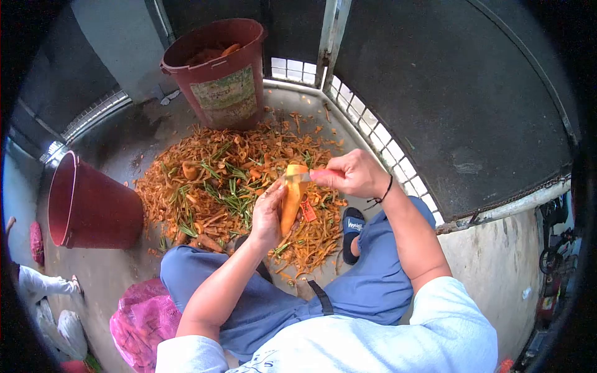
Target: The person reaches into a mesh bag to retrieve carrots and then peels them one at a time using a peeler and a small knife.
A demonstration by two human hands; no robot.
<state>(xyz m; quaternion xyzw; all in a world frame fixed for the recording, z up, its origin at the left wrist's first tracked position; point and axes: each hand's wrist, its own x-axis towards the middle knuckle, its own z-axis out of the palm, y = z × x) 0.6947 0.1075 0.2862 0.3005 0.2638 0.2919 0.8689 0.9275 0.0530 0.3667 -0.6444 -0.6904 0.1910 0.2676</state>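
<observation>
My left hand (268,214) is wrapped round a peeled carrot (290,208), which is held nearly upright above the heap of peelings. In my right hand (356,175) is a knife (319,176) with a red handle. Its short metal blade lies across the upper part of the carrot, touching it. Below both hands spreads a heap of carrot peelings (211,155), mixed with green stem ends and a few carrot pieces. A small orange-red label or tag (308,210) shows just right of the carrot.
A tall red bucket (227,93) with carrots inside stands behind the heap. Another red bucket (102,202) lies tipped on its side at left. A pink mesh sack (146,323) sits by my left knee. Dark gate panels (448,105) close off the right; another person's leg (46,283) is at far left.
</observation>
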